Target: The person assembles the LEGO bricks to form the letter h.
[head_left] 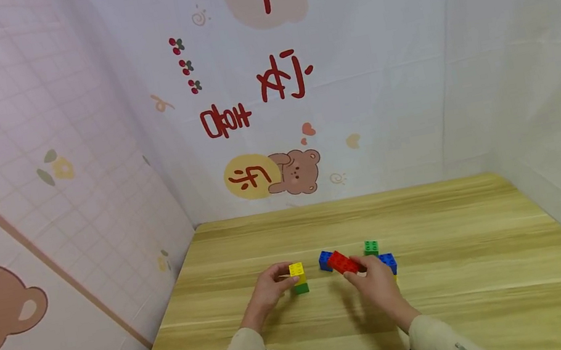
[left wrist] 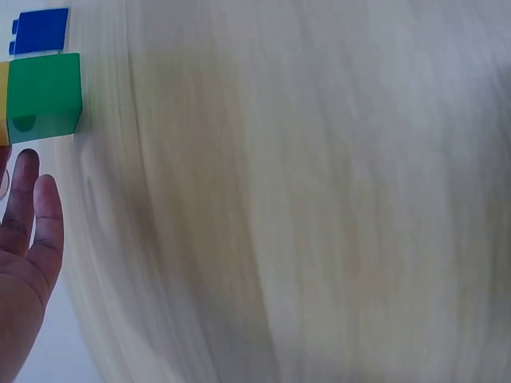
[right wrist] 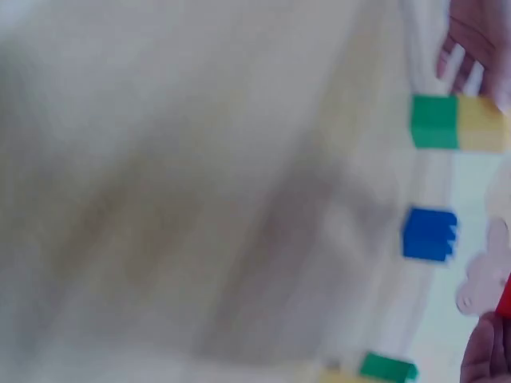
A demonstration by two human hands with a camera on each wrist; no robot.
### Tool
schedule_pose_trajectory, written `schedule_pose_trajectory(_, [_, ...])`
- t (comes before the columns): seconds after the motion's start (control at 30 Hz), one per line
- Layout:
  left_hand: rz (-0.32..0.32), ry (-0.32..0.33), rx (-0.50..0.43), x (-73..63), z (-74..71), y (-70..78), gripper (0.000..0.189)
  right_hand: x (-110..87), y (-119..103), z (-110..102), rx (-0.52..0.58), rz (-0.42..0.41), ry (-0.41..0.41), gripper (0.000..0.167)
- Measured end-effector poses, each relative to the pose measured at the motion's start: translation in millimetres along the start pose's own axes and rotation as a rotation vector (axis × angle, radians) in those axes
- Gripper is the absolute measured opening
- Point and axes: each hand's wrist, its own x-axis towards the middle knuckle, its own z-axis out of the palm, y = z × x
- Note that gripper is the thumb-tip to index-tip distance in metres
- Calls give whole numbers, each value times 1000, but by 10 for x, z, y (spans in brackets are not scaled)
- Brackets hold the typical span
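Observation:
My left hand [head_left: 272, 286] pinches a yellow toy building block [head_left: 296, 271] between thumb and fingers. The yellow block sits on top of a green block [head_left: 302, 288], whose side [left wrist: 44, 96] fills the left edge of the left wrist view. My right hand [head_left: 380, 284] grips a red block [head_left: 342, 263], studs up and tilted, above the table. Just behind the red block is a blue block [head_left: 325, 260], partly covered by it in the head view. Only a sliver of the red block [right wrist: 505, 299] shows in the right wrist view.
Beyond my right hand stands a green block [head_left: 371, 247]. To its right, another blue block [head_left: 388, 262] has a bit of yellow under it, half hidden by that hand. The wooden table [head_left: 463, 218] meets printed cloth walls [head_left: 383, 88] at its back and sides.

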Motion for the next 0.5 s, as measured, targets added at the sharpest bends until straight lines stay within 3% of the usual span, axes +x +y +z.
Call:
schedule_pose_trajectory(0.2, [20,-12,10,38,162,53,40,167,23,-312,-24,-49,-35,45])
schedule_pose_trajectory(0.5, [31,-58,10,69,454,197,34,283,166,-750,-61,-34,-116,47])
